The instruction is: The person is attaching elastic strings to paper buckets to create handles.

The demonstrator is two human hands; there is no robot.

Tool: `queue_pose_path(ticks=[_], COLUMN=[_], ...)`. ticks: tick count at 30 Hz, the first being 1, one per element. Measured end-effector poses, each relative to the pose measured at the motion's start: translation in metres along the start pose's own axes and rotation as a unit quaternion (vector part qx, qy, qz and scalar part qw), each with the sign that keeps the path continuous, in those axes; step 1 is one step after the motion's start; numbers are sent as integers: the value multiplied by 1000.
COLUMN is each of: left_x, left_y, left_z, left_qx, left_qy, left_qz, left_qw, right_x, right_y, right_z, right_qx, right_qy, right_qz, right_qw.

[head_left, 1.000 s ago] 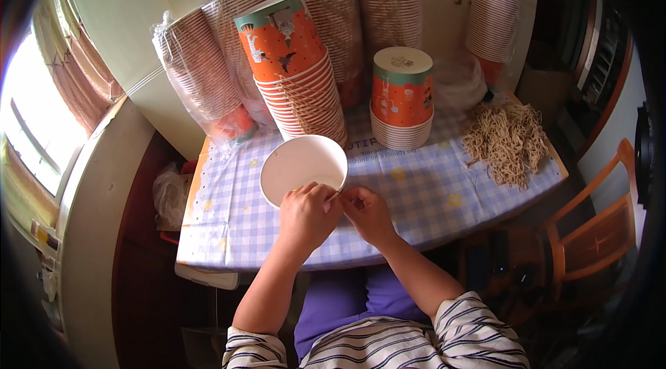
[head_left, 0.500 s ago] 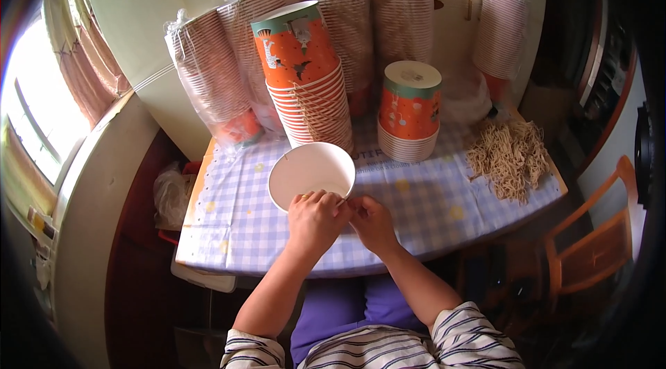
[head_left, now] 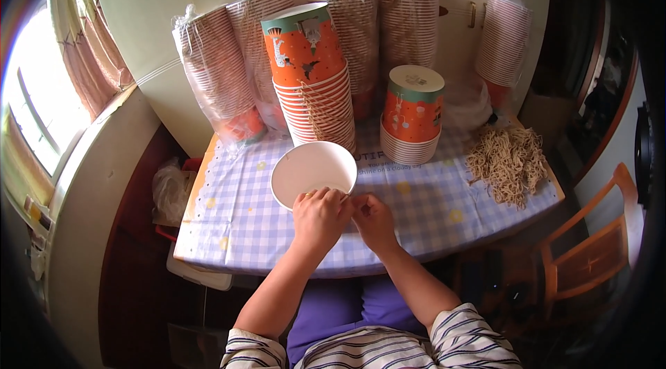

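Observation:
A white-lined paper bucket point(head_left: 309, 166) tilts its open mouth up toward me at the front middle of the table. Over its near rim my left hand point(head_left: 320, 218) is closed, fingers bent and gripping the edge. Close beside it, my right hand point(head_left: 374, 222) pinches at the rim's right side; whatever lies between its fingertips is hidden. Just behind the bucket rises a tall upside-down stack of orange and teal paper buckets point(head_left: 305, 53), tan cords hanging down its side. A shorter upside-down stack point(head_left: 414, 116) stands to its right. Loose tan cords point(head_left: 510, 164) form a heap on the right.
Tall plastic-wrapped bucket stacks point(head_left: 215, 71) line the back of the table, with another wrapped stack point(head_left: 503, 43) at the far right. A blue-and-white checked cloth point(head_left: 236, 209) covers the table. A wooden chair point(head_left: 590, 244) stands at the right, a window point(head_left: 31, 98) at the left.
The view has shifted slightly, so everything sits a little differently in it. Both hands stay at the bucket's near rim, with only slight finger movement.

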State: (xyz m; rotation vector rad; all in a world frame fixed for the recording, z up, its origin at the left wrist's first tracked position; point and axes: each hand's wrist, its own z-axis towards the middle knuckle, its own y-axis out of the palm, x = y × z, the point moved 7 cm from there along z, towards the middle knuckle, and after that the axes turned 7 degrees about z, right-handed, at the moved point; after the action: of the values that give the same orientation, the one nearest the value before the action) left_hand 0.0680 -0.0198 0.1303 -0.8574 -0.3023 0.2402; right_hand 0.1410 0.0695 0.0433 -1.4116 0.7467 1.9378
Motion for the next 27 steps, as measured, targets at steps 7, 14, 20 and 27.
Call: queue_pose_path(ticks=[7, 14, 20, 27], left_x=[-27, -64, -53, -35], left_y=[-55, -53, -32, -30], left_z=[12, -9, -14, -13], left_qx=[5, -150, -94, -24], left_qy=[-6, 56, 101, 33], left_qz=[-147, -15, -54, -135], left_qw=[989, 987, 989, 990], right_x=[23, 35, 26, 29], right_y=[-25, -33, -23, -35], right_z=[-10, -18, -23, -23], right_qx=[84, 52, 5, 27], right_qy=[-45, -32, -63, 7], right_qz=[61, 51, -39, -62], right_qw=[994, 997, 997, 998])
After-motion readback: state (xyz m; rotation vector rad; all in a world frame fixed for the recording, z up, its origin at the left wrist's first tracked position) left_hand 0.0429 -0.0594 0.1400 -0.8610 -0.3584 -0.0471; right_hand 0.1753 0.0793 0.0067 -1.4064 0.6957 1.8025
